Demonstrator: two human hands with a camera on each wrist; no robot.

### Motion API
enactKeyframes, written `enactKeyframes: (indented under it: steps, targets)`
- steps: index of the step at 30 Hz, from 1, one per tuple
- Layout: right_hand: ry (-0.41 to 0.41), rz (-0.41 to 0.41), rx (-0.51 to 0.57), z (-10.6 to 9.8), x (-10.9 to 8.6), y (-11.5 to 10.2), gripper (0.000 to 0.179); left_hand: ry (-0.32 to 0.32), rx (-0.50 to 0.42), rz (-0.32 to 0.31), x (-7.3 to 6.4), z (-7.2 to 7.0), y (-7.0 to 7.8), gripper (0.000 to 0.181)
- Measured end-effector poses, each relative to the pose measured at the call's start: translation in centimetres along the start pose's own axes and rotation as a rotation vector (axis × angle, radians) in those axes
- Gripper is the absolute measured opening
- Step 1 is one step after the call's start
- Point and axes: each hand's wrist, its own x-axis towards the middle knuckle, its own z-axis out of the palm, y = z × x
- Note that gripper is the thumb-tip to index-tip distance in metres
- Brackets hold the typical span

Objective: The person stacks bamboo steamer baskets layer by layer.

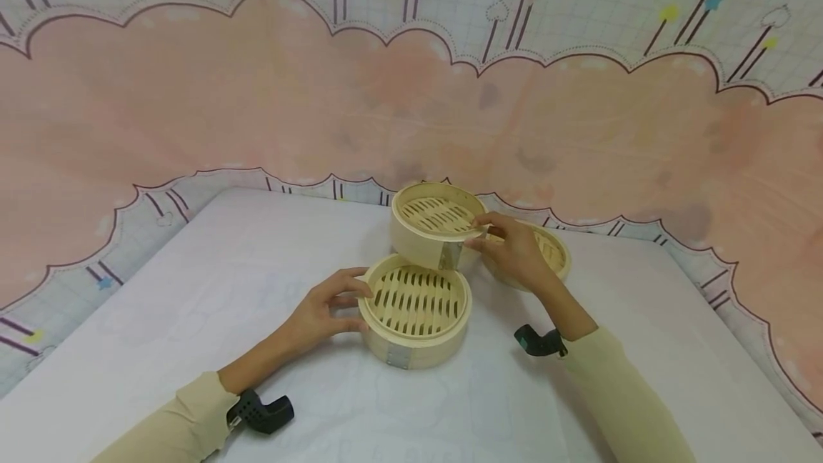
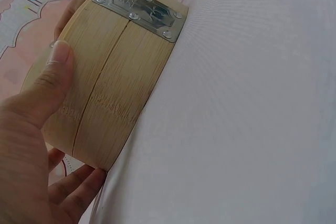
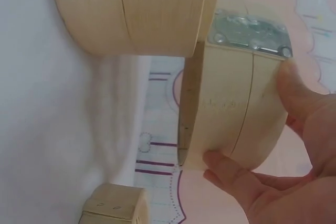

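Observation:
A round bamboo steamer basket point(image 1: 437, 354) with a slatted base and a metal clasp sits on the white table in front of me. My left hand point(image 1: 328, 304) grips its left side, thumb on the outer wall and fingertips over the rim. Behind it, my right hand point(image 1: 514, 252) holds a second bamboo steamer basket point(image 1: 414, 240) by its right edge. In the right wrist view this held basket point(image 3: 226, 98) is raised off the table, its lower edge close by the front basket's point(image 3: 157, 14) rim. Its metal clasp point(image 3: 249, 34) faces me.
A third bamboo steamer piece point(image 1: 558, 256) rests on the table behind my right hand, partly hidden by it. The white table point(image 1: 289, 234) ends at a patterned cloth backdrop point(image 1: 289, 106). A black wrist camera point(image 1: 260, 413) is strapped at my left sleeve.

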Motion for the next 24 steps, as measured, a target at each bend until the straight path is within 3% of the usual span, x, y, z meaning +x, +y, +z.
enactKeyframes:
  steps: [10,18,24]
  targets:
    - [0.048,-0.021,-0.011,0.3,-0.8,0.1,0.029,0.006,0.022,-0.006,-0.2,0.2,-0.3,0.047]
    - [0.052,-0.062,0.012,0.4,-1.3,0.2,0.031,0.009,0.035,0.015,-0.1,0.6,1.6,0.043]
    - [0.051,-0.112,0.007,0.7,-1.7,0.1,0.026,0.015,0.056,0.004,-0.6,0.8,-0.4,0.047]
